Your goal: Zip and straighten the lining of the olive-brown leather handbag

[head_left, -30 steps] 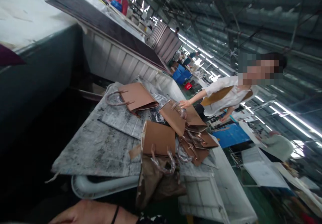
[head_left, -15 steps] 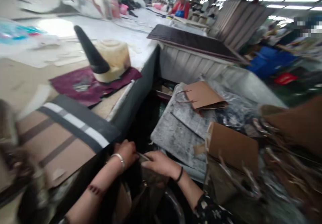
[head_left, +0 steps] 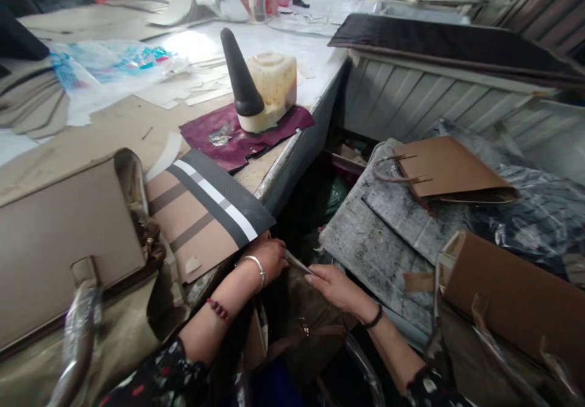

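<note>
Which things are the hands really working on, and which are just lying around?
In use: left hand and right hand, both gripping the dark brown bag low between the tables.

Lying about: tan bag, glue jug, black cone, maroon leather scrap, striped board.

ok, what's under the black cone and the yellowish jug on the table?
The black cone and the yellowish jug stand on a maroon leather scrap spread at the table edge. The part of the scrap directly beneath them is covered, so nothing more shows there.
</note>
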`<state>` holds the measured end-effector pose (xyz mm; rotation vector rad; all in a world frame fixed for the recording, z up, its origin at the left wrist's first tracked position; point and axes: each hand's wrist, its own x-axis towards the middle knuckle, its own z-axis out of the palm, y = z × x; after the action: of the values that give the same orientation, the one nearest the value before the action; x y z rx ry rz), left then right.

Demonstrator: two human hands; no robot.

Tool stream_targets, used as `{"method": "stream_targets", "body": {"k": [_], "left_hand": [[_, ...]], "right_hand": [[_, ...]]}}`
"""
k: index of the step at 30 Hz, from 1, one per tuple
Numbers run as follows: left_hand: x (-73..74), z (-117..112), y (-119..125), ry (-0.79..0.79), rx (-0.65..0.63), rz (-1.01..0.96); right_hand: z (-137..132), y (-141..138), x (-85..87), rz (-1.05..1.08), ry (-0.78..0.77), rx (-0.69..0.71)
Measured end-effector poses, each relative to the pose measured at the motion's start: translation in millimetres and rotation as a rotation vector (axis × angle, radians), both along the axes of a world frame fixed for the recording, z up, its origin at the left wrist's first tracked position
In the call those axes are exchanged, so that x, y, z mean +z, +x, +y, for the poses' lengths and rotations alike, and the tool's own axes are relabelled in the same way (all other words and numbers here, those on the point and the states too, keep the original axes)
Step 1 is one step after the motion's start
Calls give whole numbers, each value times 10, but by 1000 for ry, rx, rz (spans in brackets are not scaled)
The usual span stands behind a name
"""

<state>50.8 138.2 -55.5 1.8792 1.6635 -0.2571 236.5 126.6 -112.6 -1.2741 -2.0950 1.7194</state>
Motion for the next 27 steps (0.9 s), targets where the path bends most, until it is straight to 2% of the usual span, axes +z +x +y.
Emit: {"method": "stream_targets", "body": {"k": [6,18,27], "left_hand": [[-41,76,21,-25,29,18],[-1,121,110,-10,64,84],[-24,91,119,28,55,86]], "right_hand": [[-8,43,-57,43,-51,-4],[-26,104,-105,104,-194,-65],[-33,124,-156,81,-190,-61]]}}
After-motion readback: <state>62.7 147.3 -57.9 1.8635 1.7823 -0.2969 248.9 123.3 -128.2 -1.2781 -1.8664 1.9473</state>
